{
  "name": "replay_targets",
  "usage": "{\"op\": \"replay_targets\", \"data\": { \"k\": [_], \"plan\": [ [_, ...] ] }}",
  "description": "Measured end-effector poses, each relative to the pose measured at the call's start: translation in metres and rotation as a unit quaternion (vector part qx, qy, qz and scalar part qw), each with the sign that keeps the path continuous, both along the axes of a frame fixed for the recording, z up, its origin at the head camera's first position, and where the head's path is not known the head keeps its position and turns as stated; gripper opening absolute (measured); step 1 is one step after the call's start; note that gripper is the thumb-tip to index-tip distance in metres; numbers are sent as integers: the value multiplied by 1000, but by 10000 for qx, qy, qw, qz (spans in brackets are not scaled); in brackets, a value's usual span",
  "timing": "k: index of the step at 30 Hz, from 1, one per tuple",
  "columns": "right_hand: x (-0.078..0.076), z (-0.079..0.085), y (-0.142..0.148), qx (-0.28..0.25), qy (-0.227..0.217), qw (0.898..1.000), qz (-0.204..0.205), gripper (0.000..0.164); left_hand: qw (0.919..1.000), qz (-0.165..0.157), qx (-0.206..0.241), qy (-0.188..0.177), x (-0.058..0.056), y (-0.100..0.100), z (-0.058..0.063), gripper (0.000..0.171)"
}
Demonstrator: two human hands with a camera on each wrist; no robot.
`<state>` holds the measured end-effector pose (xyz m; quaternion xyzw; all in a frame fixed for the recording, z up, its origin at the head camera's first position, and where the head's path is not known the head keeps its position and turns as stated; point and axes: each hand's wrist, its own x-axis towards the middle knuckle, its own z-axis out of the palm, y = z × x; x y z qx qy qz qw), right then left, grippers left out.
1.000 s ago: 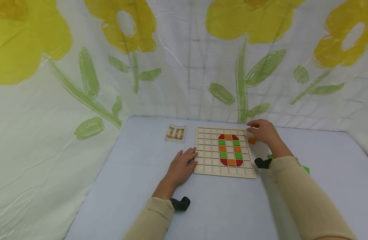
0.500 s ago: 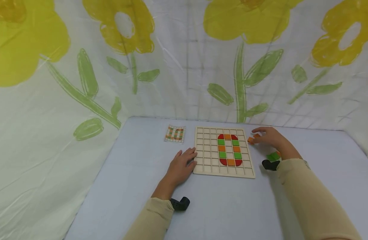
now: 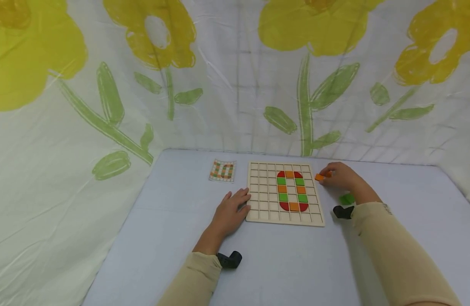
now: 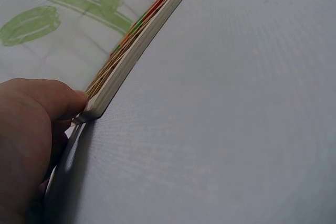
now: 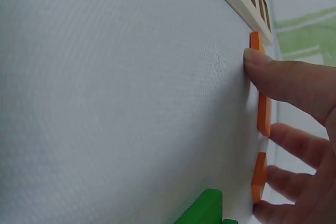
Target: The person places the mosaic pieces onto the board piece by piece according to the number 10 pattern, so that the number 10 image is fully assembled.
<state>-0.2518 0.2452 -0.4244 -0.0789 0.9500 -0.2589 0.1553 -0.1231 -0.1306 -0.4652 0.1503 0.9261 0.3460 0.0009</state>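
Note:
My left hand (image 3: 230, 212) rests at the left edge of a wooden grid board (image 3: 263, 216), fingers spread. In the left wrist view its thumb (image 4: 68, 100) touches the board's corner. Red, orange and green tiles form an upright oval ring (image 3: 282, 189) on the board's right half. Beyond the board's right edge, my right hand (image 3: 342, 176) pinches an orange tile (image 3: 319, 177) near the table surface. The right wrist view shows the thumb (image 5: 268, 72) against this orange piece, with another orange tile (image 5: 259, 177) beside the other fingers.
Green tiles (image 3: 347, 199) lie on the table below the right wrist, partly hidden by it. A small printed card (image 3: 222, 171) with a coloured grid pattern lies left of the board. Behind the white table (image 3: 173, 204) hangs a flower-painted curtain (image 3: 223, 114).
My right hand has drawn back a little to the right from the board's upper right edge, and its fingers have closed on an orange tile. The left hand and the board have stayed put.

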Motion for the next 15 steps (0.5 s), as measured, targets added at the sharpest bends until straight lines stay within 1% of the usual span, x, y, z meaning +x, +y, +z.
{"op": "replay_targets", "data": {
  "k": [6, 8, 11, 15],
  "plan": [
    [0, 2, -3, 165, -282, 9994, -80, 42, 10000, 39, 8, -87, 0, -1, -3, 43],
    [-1, 3, -4, 189, -294, 9994, -82, 43, 9999, 32, -13, -124, -1, -1, -3, 43],
    [-2, 4, -12, 145, -92, 9998, -95, 44, 9999, 26, -25, -132, 0, 0, -2, 43],
    [-3, 11, -40, -23, 302, 9995, 91, 41, 10000, 40, 49, -59, 1, 0, 1, 42]
  ]
}}
